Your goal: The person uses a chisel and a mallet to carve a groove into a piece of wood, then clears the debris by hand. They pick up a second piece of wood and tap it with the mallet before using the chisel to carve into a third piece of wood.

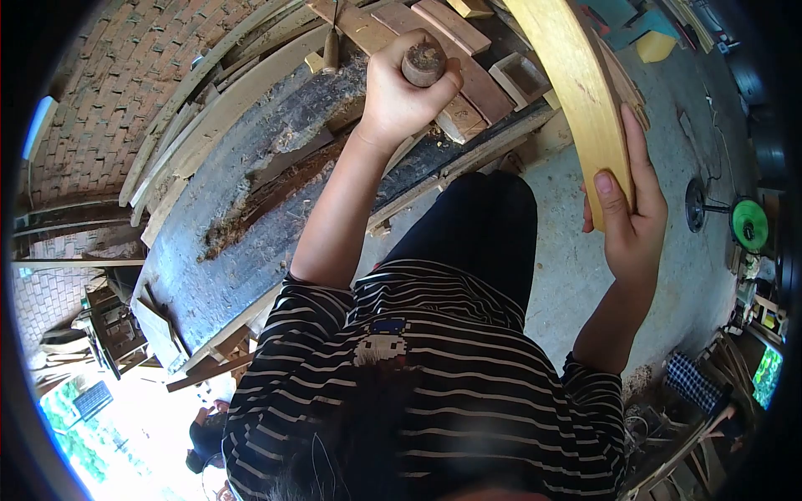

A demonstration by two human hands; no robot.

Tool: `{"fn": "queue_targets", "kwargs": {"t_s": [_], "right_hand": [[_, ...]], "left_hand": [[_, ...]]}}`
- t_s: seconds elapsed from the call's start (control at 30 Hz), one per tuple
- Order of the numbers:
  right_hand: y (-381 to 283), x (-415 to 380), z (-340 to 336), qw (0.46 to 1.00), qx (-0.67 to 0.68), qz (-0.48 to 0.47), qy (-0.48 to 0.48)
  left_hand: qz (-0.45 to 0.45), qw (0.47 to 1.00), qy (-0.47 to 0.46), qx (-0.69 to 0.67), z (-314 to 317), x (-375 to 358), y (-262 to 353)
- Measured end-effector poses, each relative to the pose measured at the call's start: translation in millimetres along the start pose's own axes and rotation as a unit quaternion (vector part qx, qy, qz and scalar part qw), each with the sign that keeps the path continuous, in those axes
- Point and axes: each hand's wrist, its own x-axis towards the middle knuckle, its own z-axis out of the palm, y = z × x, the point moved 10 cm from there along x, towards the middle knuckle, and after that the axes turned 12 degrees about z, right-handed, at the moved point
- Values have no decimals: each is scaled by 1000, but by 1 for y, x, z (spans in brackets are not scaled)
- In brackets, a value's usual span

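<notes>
My left hand [399, 96] is closed around a thick, round brown wooden handle [424, 65], whose worn end faces up towards me. The lower part of this tool is hidden beneath my fist, over reddish wooden pieces [480, 90] on the workbench. On the right, my right hand [637, 225] grips the near end of a long yellow wooden bar [582, 100]. My thumb lies on its near face and a finger stretches along its far side. The bar rises past the top of the view, to the right of the bench and apart from my left hand.
The dark workbench [242, 213] has a rough, chip-filled hollow. Another wooden-handled tool [331, 52] and a small wooden box [520, 79] are at its far side. Long boards [188, 138] lean by the brick wall. A green fan [748, 224] stands right; another person [206, 434] is lower left.
</notes>
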Motion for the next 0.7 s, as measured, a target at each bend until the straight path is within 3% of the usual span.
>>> {"fn": "queue_targets", "kwargs": {"t_s": [0.4, 0.5, 0.6, 0.7], "right_hand": [[-18, 1, 5, 998, -29, -63, -4], [-49, 6, 1, 992, 51, -113, 17], [-101, 6, 4, 969, 6, -243, 48], [-122, 12, 43, 952, -48, -302, -19]], "left_hand": [[-17, 998, 43, -45, -6, -6, -5], [-33, 996, 58, -59, -9, -12, -13], [-43, 994, 67, -70, -10, -16, -15], [-43, 993, 84, -66, -16, -16, -13]]}}
